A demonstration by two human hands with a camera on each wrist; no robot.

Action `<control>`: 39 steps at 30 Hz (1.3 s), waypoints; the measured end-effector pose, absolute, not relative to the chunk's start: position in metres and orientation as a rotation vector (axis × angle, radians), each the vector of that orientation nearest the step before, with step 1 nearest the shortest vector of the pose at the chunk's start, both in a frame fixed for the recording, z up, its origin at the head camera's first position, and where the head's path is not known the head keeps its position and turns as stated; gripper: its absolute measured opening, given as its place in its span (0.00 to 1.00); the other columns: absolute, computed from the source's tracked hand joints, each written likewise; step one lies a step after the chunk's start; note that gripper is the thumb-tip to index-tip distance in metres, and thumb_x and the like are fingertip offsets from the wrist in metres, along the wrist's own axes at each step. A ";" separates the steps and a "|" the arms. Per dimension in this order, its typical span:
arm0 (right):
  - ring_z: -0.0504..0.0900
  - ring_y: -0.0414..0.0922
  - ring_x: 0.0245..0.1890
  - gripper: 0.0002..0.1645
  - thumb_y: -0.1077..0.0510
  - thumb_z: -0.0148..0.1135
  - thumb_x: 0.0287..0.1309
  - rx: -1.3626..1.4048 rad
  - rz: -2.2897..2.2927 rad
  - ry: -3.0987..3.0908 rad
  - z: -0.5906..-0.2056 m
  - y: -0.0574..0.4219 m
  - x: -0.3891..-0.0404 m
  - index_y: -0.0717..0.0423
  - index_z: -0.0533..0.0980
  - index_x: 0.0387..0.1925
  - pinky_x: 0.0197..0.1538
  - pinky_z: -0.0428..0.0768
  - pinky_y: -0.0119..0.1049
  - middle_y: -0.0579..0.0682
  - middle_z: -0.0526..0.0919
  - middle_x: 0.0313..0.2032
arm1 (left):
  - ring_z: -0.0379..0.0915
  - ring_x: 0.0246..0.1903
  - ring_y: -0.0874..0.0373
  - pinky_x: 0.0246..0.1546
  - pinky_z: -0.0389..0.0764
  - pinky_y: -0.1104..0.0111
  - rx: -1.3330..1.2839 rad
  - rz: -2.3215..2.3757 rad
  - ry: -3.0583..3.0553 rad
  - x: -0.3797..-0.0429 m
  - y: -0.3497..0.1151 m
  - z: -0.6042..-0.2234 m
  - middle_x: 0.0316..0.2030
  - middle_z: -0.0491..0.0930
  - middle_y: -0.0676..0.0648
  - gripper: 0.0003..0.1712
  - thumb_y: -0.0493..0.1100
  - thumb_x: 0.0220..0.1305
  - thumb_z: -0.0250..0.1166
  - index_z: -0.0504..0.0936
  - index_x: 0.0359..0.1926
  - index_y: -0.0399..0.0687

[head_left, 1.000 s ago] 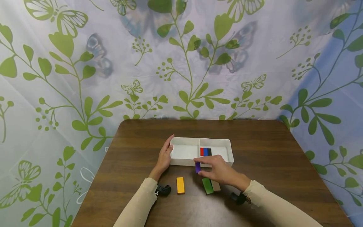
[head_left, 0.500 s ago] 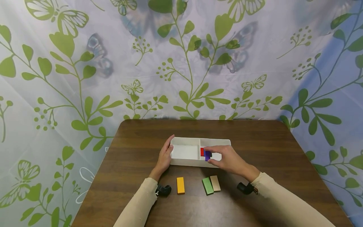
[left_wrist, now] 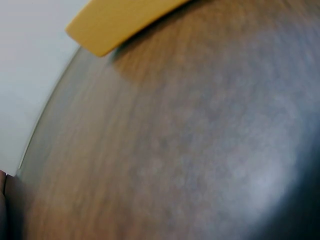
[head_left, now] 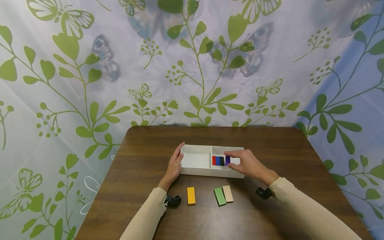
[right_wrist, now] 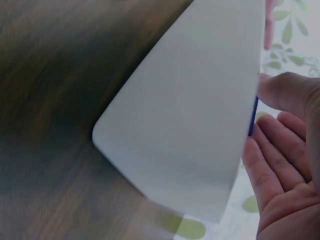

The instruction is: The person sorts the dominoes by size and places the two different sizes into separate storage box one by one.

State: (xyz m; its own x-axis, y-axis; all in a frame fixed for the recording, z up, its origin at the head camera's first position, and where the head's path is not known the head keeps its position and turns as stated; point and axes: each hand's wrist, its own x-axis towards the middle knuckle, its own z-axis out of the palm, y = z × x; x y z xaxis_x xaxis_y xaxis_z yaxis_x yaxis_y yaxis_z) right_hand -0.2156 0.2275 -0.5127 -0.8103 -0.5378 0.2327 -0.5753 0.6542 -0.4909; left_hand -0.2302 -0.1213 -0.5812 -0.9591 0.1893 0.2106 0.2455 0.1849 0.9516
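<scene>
A white two-part box point(head_left: 196, 171) lies on the table. My left hand point(head_left: 173, 168) rests against its left end, fingers extended along the side. Over the right compartment my right hand point(head_left: 250, 164) pinches a purple block point(head_left: 227, 160) between thumb and fingers. In the right wrist view only a thin edge of the purple block point(right_wrist: 254, 117) shows past the box wall point(right_wrist: 185, 110). A red block point(head_left: 214, 160), a blue block point(head_left: 217, 160) and a black block point(head_left: 222, 161) stand side by side against the divider, left of the purple one.
In front of the box lie a yellow block point(head_left: 191, 196), a green block point(head_left: 220, 196) and a beige block point(head_left: 227, 194) on the brown wooden table point(head_left: 270, 140). A patterned cloth point(head_left: 192, 66) hangs behind the table.
My right hand has carried the purple block from in front of the box, over the front wall, to the right of the black block. My left hand has stayed put.
</scene>
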 end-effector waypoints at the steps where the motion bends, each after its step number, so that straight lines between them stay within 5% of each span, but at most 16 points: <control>1: 0.86 0.46 0.52 0.33 0.56 0.77 0.52 0.941 0.864 -2.807 -0.513 0.229 -0.217 0.50 0.79 0.62 0.54 0.84 0.47 0.47 0.85 0.56 | 0.45 0.78 0.52 0.77 0.49 0.49 -0.438 -1.929 -2.388 -0.230 -0.122 -0.581 0.78 0.53 0.50 0.27 0.40 0.82 0.40 0.58 0.77 0.60; 13: 0.82 0.50 0.60 0.34 0.55 0.74 0.56 0.943 0.731 -2.973 -0.522 0.231 -0.233 0.51 0.77 0.65 0.59 0.80 0.50 0.49 0.81 0.62 | 0.49 0.77 0.55 0.76 0.50 0.48 -0.401 -1.905 -2.367 -0.234 -0.120 -0.593 0.77 0.56 0.56 0.27 0.43 0.81 0.41 0.59 0.77 0.54; 17: 0.81 0.52 0.60 0.33 0.55 0.74 0.55 0.963 0.676 -2.996 -0.524 0.227 -0.239 0.53 0.77 0.64 0.61 0.79 0.52 0.50 0.81 0.62 | 0.48 0.77 0.51 0.76 0.49 0.46 -0.413 -1.901 -2.365 -0.235 -0.120 -0.594 0.78 0.55 0.51 0.27 0.41 0.81 0.40 0.59 0.77 0.55; 23: 0.82 0.53 0.59 0.33 0.56 0.75 0.54 0.983 0.593 -3.028 -0.527 0.221 -0.246 0.53 0.78 0.63 0.60 0.79 0.53 0.50 0.82 0.60 | 0.43 0.78 0.44 0.76 0.44 0.42 -0.441 -1.942 -2.341 -0.236 -0.120 -0.592 0.78 0.51 0.43 0.28 0.37 0.81 0.38 0.56 0.78 0.45; 31: 0.83 0.50 0.58 0.30 0.57 0.74 0.53 0.989 0.493 -3.066 -0.531 0.213 -0.254 0.53 0.80 0.60 0.59 0.80 0.49 0.48 0.84 0.57 | 0.48 0.77 0.54 0.76 0.50 0.47 -0.402 -1.900 -2.364 -0.235 -0.120 -0.593 0.77 0.55 0.54 0.27 0.43 0.81 0.41 0.59 0.77 0.59; 39: 0.84 0.47 0.54 0.29 0.58 0.75 0.52 1.044 0.457 -3.066 -0.532 0.208 -0.257 0.54 0.81 0.58 0.59 0.81 0.48 0.49 0.86 0.54 | 0.49 0.77 0.50 0.76 0.51 0.46 -0.436 -1.897 -2.342 -0.236 -0.120 -0.593 0.77 0.56 0.49 0.27 0.40 0.81 0.41 0.59 0.77 0.51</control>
